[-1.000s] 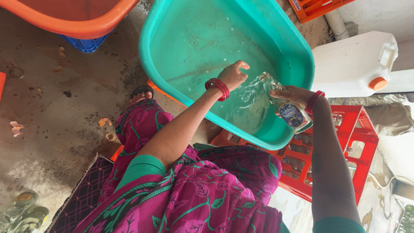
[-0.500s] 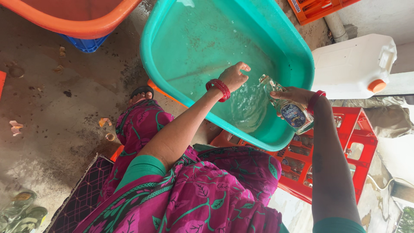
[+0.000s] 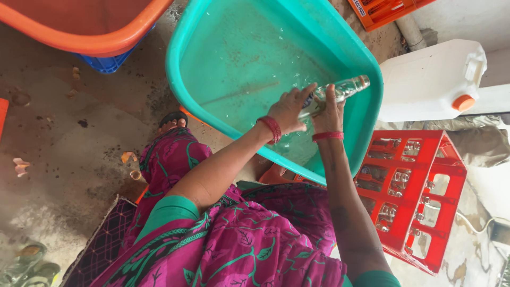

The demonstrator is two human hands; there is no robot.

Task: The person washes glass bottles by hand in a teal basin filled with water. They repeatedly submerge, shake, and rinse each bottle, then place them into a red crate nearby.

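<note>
While both hands meet above the near right corner of the teal tub [image 3: 212, 32], the left hand [image 3: 289, 109] and right hand [image 3: 328, 111] grip a clear glass bottle [image 3: 340, 90], tilted with its neck toward the tub's right rim. Close on the right, a red crate [image 3: 451, 180] of bottles crowds the arm; open water lies leftward. Beyond sits a white jerrycan [image 3: 425, 79]. An orange tub [image 3: 106, 40] is cut off by the frame's top, and the bottle's base is hidden in the fingers
</note>
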